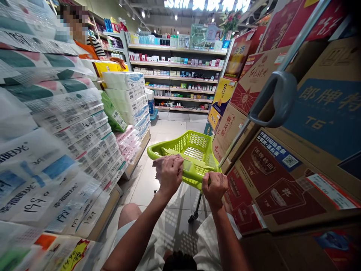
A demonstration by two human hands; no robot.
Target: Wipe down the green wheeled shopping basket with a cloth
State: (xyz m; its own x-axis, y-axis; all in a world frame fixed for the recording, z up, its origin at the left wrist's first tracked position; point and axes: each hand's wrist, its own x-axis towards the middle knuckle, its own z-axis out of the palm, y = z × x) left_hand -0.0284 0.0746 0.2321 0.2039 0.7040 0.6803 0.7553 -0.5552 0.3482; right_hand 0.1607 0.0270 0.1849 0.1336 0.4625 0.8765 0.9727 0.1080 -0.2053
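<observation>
On cart handle (194, 176) | left hand (170, 171), right hand (215, 187) wrapped | undersides hidden

Free floor (143, 188) left of the green cart (199, 142), stacked cartons (276, 180) close right.

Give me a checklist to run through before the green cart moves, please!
1. Right hand around the handle: ok, its fingers are wrapped over the bar.
2. Left hand on the handle: ok, it grips near the other end.
3. Left hand holding nothing else: cannot tell, a crumpled thing shows beside it.
4. Floor ahead in view: ok, tiles show beyond the cart, toward the shelves.
5. Space between cart and right-hand boxes: cannot tell, they look close.
6. All wheels on the floor: cannot tell, one wheel shows plainly, but not all do.
</observation>
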